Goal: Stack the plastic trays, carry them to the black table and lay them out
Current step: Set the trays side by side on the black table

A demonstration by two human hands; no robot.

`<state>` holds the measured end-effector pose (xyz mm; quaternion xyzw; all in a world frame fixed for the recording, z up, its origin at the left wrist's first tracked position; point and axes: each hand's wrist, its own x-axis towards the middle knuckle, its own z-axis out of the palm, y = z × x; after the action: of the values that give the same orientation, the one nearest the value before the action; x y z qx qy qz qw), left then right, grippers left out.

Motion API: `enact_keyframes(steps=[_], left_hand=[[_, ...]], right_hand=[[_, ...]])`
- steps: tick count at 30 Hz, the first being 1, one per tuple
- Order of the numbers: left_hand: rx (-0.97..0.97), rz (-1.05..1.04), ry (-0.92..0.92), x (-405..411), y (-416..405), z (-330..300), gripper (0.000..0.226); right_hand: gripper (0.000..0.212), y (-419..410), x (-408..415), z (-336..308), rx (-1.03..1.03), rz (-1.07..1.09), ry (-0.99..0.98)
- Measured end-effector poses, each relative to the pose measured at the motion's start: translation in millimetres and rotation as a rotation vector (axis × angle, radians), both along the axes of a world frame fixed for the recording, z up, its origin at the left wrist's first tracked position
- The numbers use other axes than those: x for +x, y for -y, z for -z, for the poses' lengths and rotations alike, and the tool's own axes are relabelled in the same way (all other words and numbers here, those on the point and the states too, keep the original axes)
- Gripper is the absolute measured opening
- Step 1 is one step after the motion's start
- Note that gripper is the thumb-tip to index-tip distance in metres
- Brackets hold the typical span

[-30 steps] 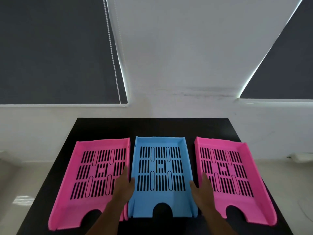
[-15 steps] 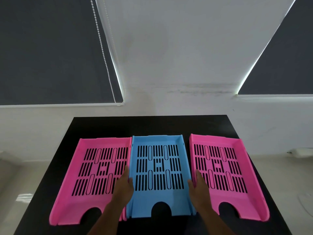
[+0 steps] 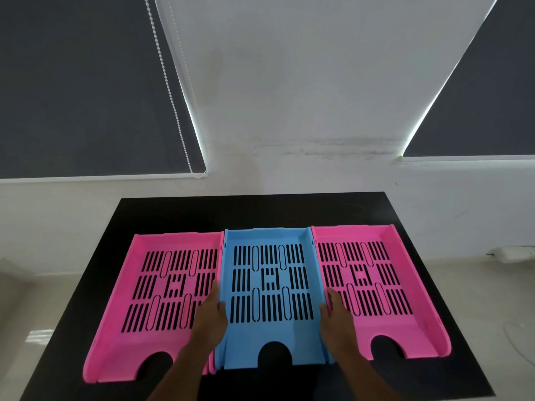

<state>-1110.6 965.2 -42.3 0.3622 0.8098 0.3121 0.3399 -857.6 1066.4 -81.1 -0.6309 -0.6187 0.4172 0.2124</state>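
Three slotted plastic trays lie side by side on the black table (image 3: 252, 211). A blue tray (image 3: 270, 337) is in the middle, a pink tray (image 3: 115, 328) to its left and another pink tray (image 3: 417, 328) to its right. Each pink tray touches the blue one. My left hand (image 3: 210, 319) grips the blue tray's left wall, fingers over the left pink tray. My right hand (image 3: 337, 318) grips its right wall, fingers over the right pink tray. Both forearms come in from the bottom edge.
The table stands against a white wall (image 3: 289, 96) below two dark roller blinds (image 3: 72, 82). A bead cord (image 3: 170, 94) hangs by the left blind. Pale floor (image 3: 492, 299) shows on both sides of the table, with a white object (image 3: 514, 254) low on the right.
The gaps between the trays have closed; the blue tray now touches both pink ones. My hands stay on the blue tray's sides. The view has shifted slightly.
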Motion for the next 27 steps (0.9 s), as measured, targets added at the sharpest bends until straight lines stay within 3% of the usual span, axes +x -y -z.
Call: enact_keyframes(steps=[14, 27], left_hand=[[0.017, -0.015, -0.024, 0.0, -1.1, 7.4, 0.061], [0.013, 0.007, -0.023, -8.9, -3.4, 16.4, 0.061]], right_hand=[[0.018, -0.8, 3.5, -4.1, 0.03, 0.009, 0.082], [0.028, -3.3, 1.2, -2.1, 0.073, 0.01, 0.108]])
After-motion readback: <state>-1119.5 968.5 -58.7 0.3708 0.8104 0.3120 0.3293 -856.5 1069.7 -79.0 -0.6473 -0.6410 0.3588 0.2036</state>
